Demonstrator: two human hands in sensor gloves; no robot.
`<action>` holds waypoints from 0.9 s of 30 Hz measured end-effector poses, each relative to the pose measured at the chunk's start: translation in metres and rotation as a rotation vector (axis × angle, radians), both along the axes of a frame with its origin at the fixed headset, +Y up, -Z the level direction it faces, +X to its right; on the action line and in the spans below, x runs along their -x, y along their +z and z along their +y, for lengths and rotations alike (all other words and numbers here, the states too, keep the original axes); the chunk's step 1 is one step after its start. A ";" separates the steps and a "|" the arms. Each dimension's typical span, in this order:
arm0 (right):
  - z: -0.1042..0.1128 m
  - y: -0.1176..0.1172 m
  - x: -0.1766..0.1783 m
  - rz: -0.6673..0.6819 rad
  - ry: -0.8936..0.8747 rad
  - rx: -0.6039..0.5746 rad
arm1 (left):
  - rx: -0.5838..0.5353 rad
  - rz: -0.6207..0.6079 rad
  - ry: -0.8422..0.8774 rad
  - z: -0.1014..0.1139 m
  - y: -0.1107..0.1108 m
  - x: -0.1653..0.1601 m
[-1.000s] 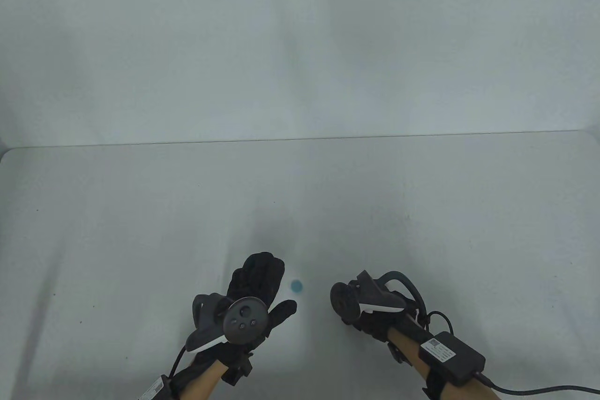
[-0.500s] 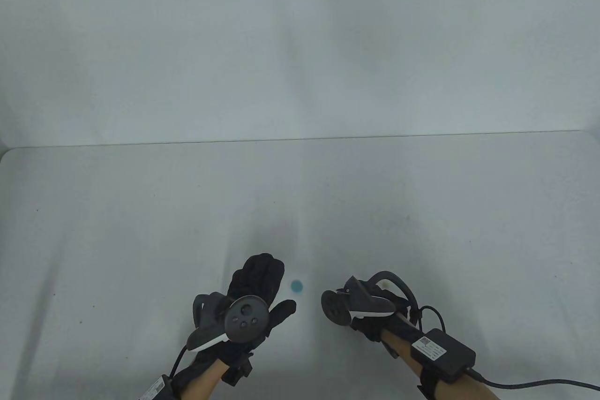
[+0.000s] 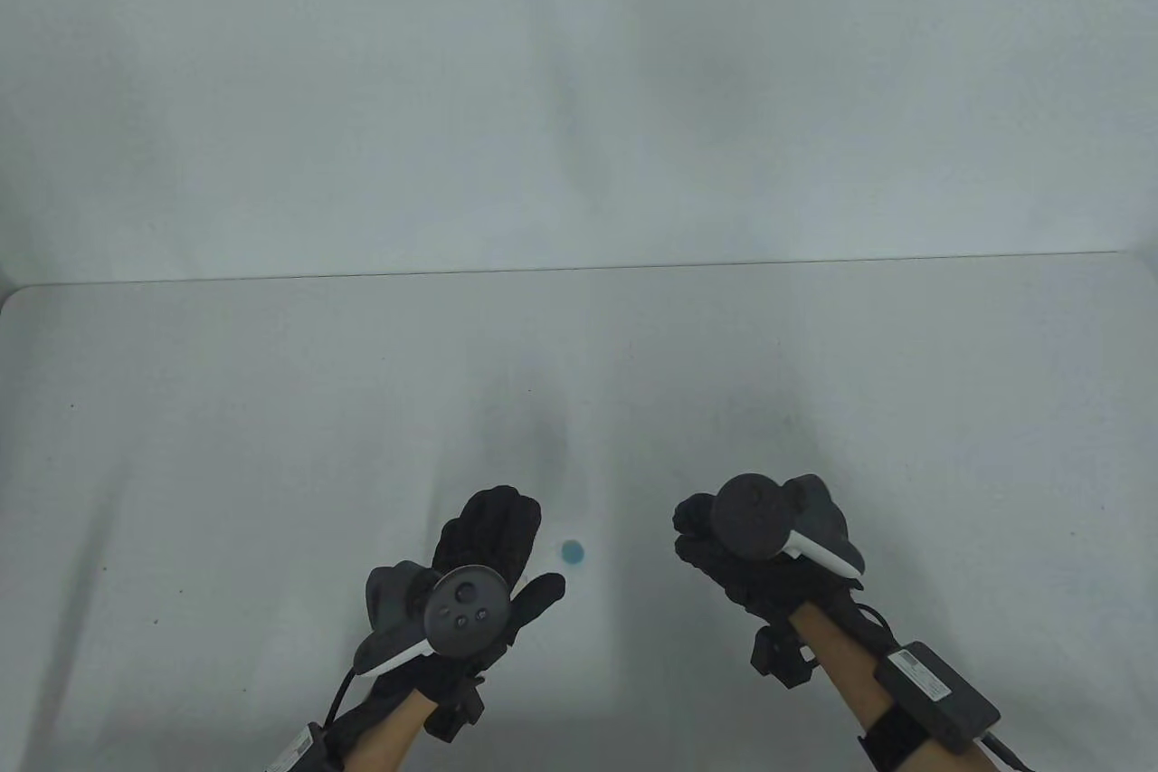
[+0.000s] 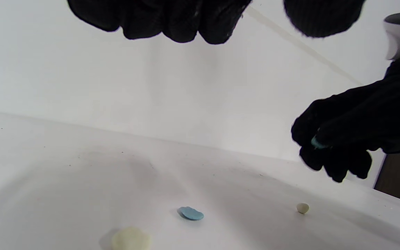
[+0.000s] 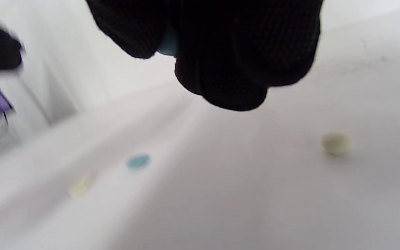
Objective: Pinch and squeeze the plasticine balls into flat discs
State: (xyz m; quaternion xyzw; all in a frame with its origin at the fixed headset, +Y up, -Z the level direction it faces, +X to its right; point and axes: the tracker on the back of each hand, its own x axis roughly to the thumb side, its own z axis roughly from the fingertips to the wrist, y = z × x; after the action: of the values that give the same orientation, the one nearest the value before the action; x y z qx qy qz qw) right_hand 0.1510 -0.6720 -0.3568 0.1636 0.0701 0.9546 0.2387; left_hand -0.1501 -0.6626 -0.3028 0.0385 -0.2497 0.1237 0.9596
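A flat blue plasticine disc (image 3: 572,551) lies on the white table between my hands; it also shows in the left wrist view (image 4: 190,213) and the right wrist view (image 5: 138,161). A flattened cream piece (image 4: 130,239) lies near it, under my left hand. A small cream ball (image 4: 302,208) sits on the table below my right hand, also in the right wrist view (image 5: 335,143). My left hand (image 3: 523,541) hovers open and empty, thumb apart from the fingers. My right hand (image 3: 695,529) is raised and pinches a small blue piece (image 4: 316,142) between its fingertips (image 5: 221,83).
The white table (image 3: 271,410) runs back to a white wall at its far edge (image 3: 579,268). A cable and a black box are strapped to my right forearm (image 3: 936,695).
My right hand has turned so its tracker faces up, and has risen and moved right and away. My left hand has barely moved. The blue disc has stayed put.
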 end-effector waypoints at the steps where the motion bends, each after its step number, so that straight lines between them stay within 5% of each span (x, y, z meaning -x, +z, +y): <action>1: 0.003 0.001 -0.008 -0.017 -0.078 0.015 | 0.000 0.001 0.003 0.000 0.000 0.000; 14: -0.019 0.024 -0.050 -0.027 -0.856 0.370 | -0.012 0.057 0.077 0.006 -0.004 0.016; 20: -0.040 0.022 -0.055 -0.053 -0.951 0.468 | 0.006 0.066 0.068 0.002 -0.006 0.017; 27: -0.040 0.022 -0.054 -0.065 -0.942 0.455 | 0.032 0.064 0.062 -0.002 -0.008 0.015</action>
State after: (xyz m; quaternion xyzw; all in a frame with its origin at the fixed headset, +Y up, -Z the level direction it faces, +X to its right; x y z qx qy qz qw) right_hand 0.2048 -0.7124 -0.3343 0.0915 0.1872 0.7091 0.6736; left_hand -0.1656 -0.6646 -0.3105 0.0350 -0.2158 0.1561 0.9632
